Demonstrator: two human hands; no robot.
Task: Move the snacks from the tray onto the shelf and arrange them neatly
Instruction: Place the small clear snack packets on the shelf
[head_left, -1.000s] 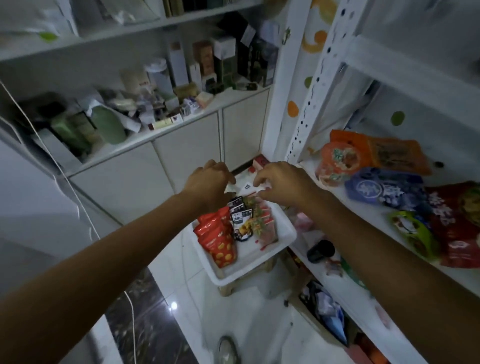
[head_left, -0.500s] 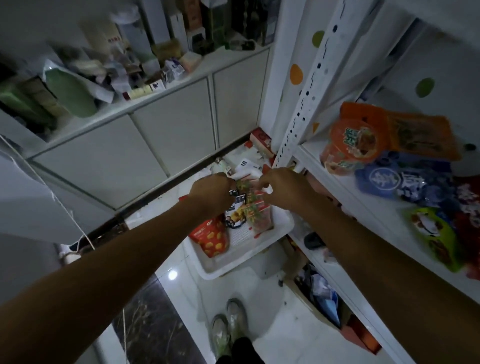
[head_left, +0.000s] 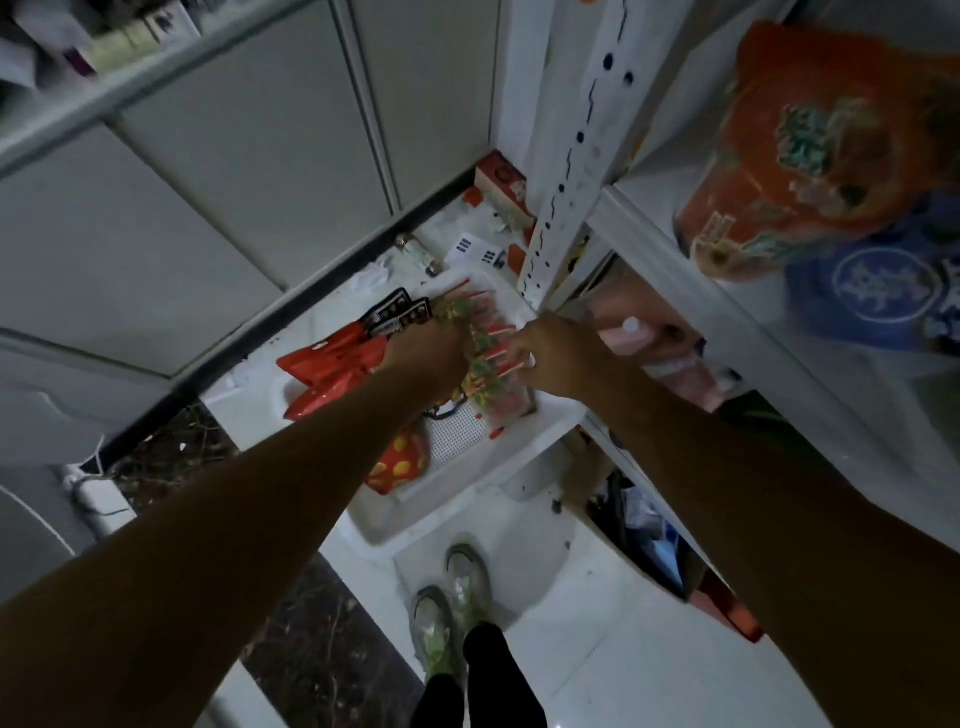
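A white tray (head_left: 524, 441) sits low in front of me beside the shelf (head_left: 675, 260). It holds red snack bags (head_left: 332, 369), dark packets (head_left: 400, 317) and a row of clear packets with red and green print (head_left: 493, 374). My left hand (head_left: 431, 353) and my right hand (head_left: 550, 353) press on that row from either side, fingers closed on it. On the shelf at the right lie an orange bag (head_left: 821, 150) and a blue bag (head_left: 878, 291).
Grey cabinet doors (head_left: 234, 171) stand behind the tray. The shelf's perforated white post (head_left: 571, 171) rises just beyond my right hand. Small boxes and a bottle (head_left: 421, 252) lie on the floor past the tray. My shoes (head_left: 452, 608) are below. Lower shelves hold clutter.
My head has tipped down, so the tray and floor fill the view. Both hands have dropped lower into the tray and closed around the row of clear packets.
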